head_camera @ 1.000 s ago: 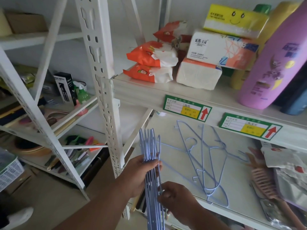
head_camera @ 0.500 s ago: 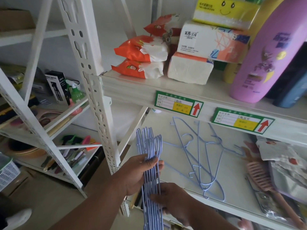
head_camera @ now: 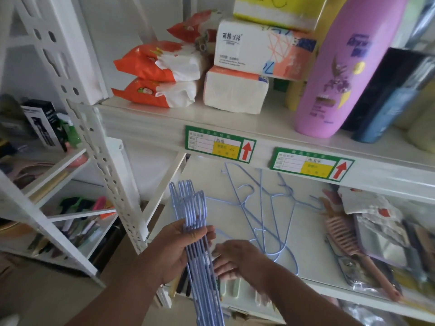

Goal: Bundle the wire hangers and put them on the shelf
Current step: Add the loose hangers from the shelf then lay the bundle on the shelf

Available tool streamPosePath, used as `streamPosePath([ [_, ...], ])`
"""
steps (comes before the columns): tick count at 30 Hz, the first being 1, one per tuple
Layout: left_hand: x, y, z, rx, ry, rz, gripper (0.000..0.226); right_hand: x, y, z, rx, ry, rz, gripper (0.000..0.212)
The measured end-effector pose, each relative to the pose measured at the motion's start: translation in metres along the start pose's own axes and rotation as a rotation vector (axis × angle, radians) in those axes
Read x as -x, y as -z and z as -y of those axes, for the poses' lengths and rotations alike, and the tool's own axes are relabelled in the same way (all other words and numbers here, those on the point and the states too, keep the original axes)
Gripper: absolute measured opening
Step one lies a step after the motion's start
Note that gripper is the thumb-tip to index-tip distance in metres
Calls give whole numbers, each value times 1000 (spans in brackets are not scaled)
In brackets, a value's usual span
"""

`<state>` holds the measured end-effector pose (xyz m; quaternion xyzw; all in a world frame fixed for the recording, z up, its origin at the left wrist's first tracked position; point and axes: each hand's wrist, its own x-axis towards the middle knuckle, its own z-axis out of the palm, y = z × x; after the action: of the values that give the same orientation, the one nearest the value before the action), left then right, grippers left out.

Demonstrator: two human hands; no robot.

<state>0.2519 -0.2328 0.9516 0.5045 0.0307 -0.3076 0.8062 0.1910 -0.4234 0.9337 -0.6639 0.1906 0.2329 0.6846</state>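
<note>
A bundle of light-blue wire hangers (head_camera: 189, 204) stands upright in front of the white shelf (head_camera: 313, 243), hooks at the top. My left hand (head_camera: 179, 250) grips the bundle around its middle from the left. Fingers straight, my right hand (head_camera: 231, 258) touches the bundle's right side lower down. Several loose blue hangers (head_camera: 263, 208) lie tangled on the shelf just behind my right hand.
A pink comb (head_camera: 341, 231) and foil packets (head_camera: 376, 234) lie at the shelf's right. Above, tissue packs (head_camera: 235, 92) and a purple bottle (head_camera: 341, 74) sit on the upper shelf. A perforated white post (head_camera: 98, 147) stands left, with another stocked rack (head_camera: 47, 165) beyond.
My right hand has let go of the bundle's lower part and now lies with straight fingers against its right side. The left hand keeps its grip.
</note>
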Motion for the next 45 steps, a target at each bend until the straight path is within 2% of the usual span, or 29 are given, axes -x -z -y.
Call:
streamPosePath([
  [3, -3, 3, 2, 38, 10, -31, 37, -11, 49, 16, -180, -3, -210, 11],
  [7, -7, 7, 5, 27, 41, -63, 42, -35, 126, 10, -238, 51, -646, 8],
  [9, -8, 8, 5, 17, 43, -83, 43, -46, 157, 3, -164, 38, -806, 13],
  [12, -6, 8, 3, 35, 40, -102, 56, -57, 184, 0, 174, -75, -901, 22],
  [14, -6, 8, 4, 44, 31, -114, 58, -60, 192, -1, 417, -160, -897, 33],
  [16, -6, 7, 4, 62, 22, -122, 54, -65, 195, -4, 504, -192, -877, 29],
  [18, -6, 7, 4, 87, 15, -133, 48, -71, 196, -7, 427, -200, -851, 20],
  [21, -6, 7, 4, 124, 11, -146, 46, -75, 195, -8, 260, -176, -853, 21],
  [25, -5, 10, 4, 135, -2, -146, 46, -73, 184, -4, -4, 67, -778, 19],
  [28, -4, 10, 3, 118, 2, -136, 42, -66, 173, 5, 23, 210, -687, 27],
  [35, -8, 11, 3, 128, -7, -112, 47, -46, 130, 38, 186, 366, -582, 22],
  [38, -9, 11, 2, 116, 1, -91, 49, -29, 103, 46, 310, 369, -497, 21],
  [42, -10, 7, 1, 84, -5, -15, 78, -3, 54, 48, 383, 327, -349, 20],
  [45, -11, 6, 1, 78, -26, 11, 67, 6, 23, 38, 432, 278, -262, 16],
])
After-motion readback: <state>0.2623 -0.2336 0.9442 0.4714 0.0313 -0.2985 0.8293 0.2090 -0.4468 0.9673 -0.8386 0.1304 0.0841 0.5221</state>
